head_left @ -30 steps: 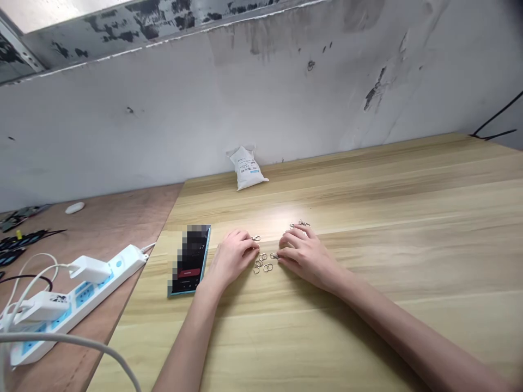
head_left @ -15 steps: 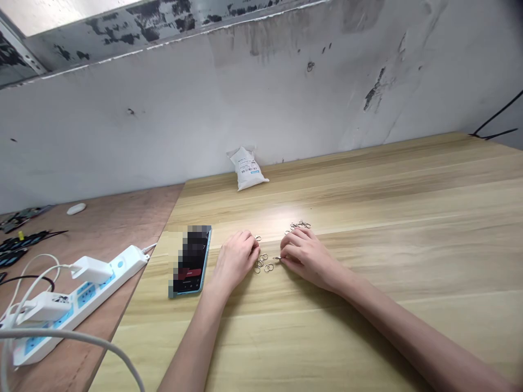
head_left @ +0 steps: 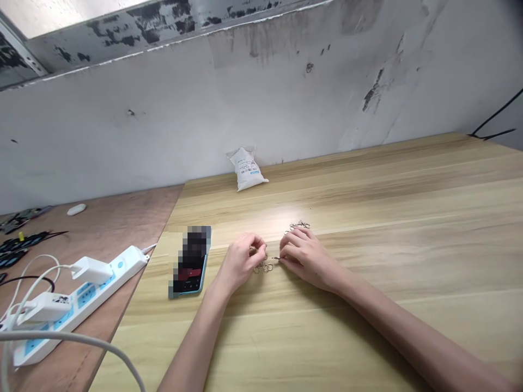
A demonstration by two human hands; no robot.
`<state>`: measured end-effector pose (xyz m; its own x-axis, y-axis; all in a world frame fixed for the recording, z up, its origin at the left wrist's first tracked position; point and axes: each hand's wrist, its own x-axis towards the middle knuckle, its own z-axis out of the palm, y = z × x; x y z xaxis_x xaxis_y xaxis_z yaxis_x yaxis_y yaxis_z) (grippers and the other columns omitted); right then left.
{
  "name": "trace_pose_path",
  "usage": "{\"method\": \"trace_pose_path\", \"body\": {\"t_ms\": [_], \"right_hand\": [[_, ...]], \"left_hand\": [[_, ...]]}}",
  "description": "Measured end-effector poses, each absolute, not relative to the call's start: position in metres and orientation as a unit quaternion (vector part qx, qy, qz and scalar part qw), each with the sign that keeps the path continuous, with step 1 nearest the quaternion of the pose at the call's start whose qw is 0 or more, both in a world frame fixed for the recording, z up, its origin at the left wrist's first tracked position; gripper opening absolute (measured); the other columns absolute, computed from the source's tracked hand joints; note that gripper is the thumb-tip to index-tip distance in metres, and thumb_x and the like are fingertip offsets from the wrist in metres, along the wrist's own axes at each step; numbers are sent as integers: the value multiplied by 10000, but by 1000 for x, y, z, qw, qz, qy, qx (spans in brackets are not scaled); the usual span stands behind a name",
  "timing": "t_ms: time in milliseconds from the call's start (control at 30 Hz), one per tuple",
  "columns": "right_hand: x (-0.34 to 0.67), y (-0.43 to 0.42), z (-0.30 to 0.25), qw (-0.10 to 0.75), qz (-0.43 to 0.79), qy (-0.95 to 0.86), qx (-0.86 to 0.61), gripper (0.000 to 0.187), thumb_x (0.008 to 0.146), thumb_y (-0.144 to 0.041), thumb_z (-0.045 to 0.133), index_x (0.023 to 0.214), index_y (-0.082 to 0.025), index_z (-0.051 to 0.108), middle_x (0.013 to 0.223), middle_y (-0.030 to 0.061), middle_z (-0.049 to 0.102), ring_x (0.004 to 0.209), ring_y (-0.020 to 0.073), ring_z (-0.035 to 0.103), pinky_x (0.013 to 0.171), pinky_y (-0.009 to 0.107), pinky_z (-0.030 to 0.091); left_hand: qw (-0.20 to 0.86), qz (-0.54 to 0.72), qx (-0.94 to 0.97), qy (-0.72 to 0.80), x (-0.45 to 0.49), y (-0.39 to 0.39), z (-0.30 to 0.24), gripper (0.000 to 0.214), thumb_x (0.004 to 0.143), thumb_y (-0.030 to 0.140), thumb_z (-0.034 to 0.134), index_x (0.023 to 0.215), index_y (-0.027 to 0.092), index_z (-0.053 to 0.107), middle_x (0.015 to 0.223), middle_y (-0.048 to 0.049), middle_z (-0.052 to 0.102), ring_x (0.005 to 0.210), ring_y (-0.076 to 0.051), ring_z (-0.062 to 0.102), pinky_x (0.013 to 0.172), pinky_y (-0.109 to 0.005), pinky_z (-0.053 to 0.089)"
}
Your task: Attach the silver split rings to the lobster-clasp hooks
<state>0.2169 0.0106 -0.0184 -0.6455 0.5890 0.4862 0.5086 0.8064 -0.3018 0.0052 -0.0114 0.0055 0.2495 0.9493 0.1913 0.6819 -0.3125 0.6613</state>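
Several thin metal rings (head_left: 268, 267) lie on the wooden table between my hands, some partly covered by my left fingers. My left hand (head_left: 245, 256) is closed in a pinch just above them; a bit of a metal ring shows at its fingertips. My right hand (head_left: 304, 255) rests on the table with thumb and forefinger closed on a small metal ring (head_left: 275, 258), seen edge-on and pointing left. Beyond the right knuckles sits a small pile of metal rings (head_left: 301, 224), its near side hidden by the fingers.
A phone (head_left: 194, 261) lies left of my left hand, partly pixelated. A white plastic packet (head_left: 248, 170) leans near the wall. On the brown surface at left are a white power strip (head_left: 87, 299) with plugged chargers, looping cables and a white oval object (head_left: 76, 209).
My left hand has shifted slightly right, and its thumb and forefinger have come together over the rings. The single ring beside its fingertips no longer shows separately. My right hand stays put.
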Motion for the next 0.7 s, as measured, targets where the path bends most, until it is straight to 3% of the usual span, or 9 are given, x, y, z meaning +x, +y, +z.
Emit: {"method": "trace_pose_path", "body": {"t_ms": [333,467,700], "right_hand": [[216,10,-18,306,73,-904,-289,144,932,-189,541,822,-210,631,913,47,652,886,187,568,949,408,388],[217,10,-18,311,85,-900,-292,161,939,-198,526,821,-212,634,917,50,654,885,188,571,943,412,394],[220,10,-15,317,92,-896,-298,138,940,-200,530,839,-213,622,925,46,644,894,191,550,914,393,392]], "left_hand": [[277,336,753,493,13,-12,4,128,857,175,570,835,199,694,827,-29,720,780,-162,667,750,-288,528],[309,362,719,507,13,-12,1,131,856,219,618,929,198,725,910,-44,760,809,-178,708,781,-308,566],[284,362,720,519,11,-11,-2,154,880,223,609,933,218,754,941,-41,772,857,-191,719,801,-324,572]]}}
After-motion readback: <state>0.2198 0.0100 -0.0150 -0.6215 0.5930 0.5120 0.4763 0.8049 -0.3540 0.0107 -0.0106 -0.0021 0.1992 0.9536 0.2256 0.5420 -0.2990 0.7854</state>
